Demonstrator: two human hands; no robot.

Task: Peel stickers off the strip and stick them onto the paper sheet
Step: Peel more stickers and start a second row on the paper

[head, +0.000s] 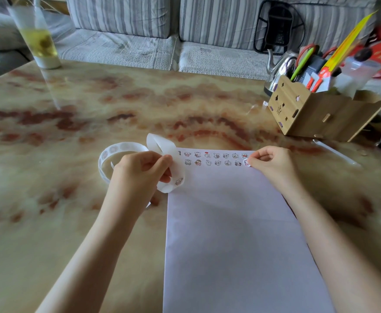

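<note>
A white paper sheet [234, 233] lies on the marble table, with two rows of small cartoon stickers [212, 158] along its far edge. My left hand [139, 170] pinches the curled white sticker strip [176, 175] at the sheet's far left corner; one sticker shows on the strip near my fingers. The strip's loose coil [117, 152] loops behind that hand. My right hand [270, 161] holds a round sticker [246, 163] with its fingertips at the right end of the second row, down on or just above the paper.
A wooden organiser box [316, 114] full of pens and scissors stands at the far right, with a metal kettle [280, 66] behind it. A tall glass of yellow drink [38, 41] stands far left. A striped sofa [162, 30] runs behind the table.
</note>
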